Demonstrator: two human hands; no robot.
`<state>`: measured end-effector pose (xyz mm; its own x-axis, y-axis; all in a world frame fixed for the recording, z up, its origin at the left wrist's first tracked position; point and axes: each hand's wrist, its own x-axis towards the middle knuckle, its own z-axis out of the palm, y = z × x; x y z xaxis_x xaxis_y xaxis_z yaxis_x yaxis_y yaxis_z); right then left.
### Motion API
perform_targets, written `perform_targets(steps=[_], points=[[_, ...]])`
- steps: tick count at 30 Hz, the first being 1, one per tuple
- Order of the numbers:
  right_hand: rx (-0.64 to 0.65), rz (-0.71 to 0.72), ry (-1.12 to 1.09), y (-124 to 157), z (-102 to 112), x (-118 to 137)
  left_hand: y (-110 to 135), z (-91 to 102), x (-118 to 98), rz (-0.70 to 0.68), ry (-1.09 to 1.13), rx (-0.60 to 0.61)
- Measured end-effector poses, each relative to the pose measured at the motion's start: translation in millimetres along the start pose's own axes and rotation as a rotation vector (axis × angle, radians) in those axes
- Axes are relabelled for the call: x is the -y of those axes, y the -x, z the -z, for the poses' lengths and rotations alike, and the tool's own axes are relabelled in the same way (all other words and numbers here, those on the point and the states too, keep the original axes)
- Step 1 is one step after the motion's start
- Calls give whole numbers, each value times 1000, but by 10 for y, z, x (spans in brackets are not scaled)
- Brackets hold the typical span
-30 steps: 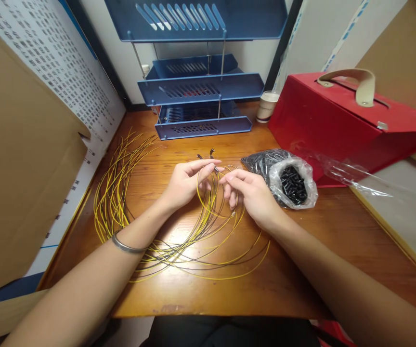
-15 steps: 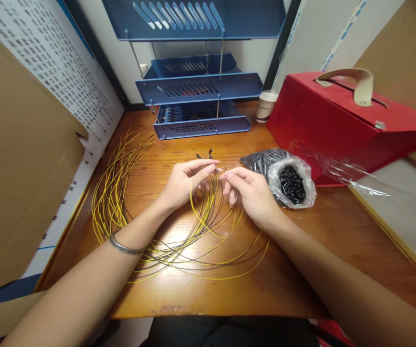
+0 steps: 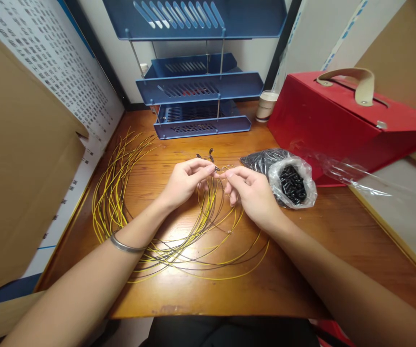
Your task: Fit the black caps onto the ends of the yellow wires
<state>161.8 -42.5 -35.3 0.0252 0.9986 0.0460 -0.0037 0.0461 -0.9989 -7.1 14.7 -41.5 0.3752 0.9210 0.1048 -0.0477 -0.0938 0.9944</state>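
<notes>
My left hand [image 3: 184, 183] is closed in a pinch on a small black sleeve [image 3: 216, 168], which sticks out past the thumb tip. Close beside it, my right hand [image 3: 249, 190] pinches a thin wire [image 3: 224, 168] between thumb and forefinger; the pinched part is mostly hidden by the fingers. Beneath both hands a bundle of yellow and black wires [image 3: 208, 209] curves down and to the left over the wooden table. Beyond my left fingertips, a few wire ends carry black pieces [image 3: 211, 153].
More yellow and black wires [image 3: 101, 197] lie looped at the left. To the right, an open clear bag [image 3: 311, 195] holds many small black sleeves. Behind stand a blue tiered tray rack [image 3: 201, 127], a paper cup [image 3: 266, 107] and a red box [image 3: 312, 125]. Cardboard [image 3: 20, 159] borders the left.
My left forefinger has curled in from a straighter position, and the black sleeve now shows more clearly at its tip. A yellow wire loop below the hands has shifted right and shrunk.
</notes>
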Motion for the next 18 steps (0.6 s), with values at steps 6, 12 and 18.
perform_targets(steps=[6,12,18], points=[[26,-3,48,19,-25,3,4,7,-1,-25,26,44],[31,17,72,14,-16,-18,18,6,8,-26,-10,127],[43,1,81,4,-18,-40,11,-6,20,-45,0,121]])
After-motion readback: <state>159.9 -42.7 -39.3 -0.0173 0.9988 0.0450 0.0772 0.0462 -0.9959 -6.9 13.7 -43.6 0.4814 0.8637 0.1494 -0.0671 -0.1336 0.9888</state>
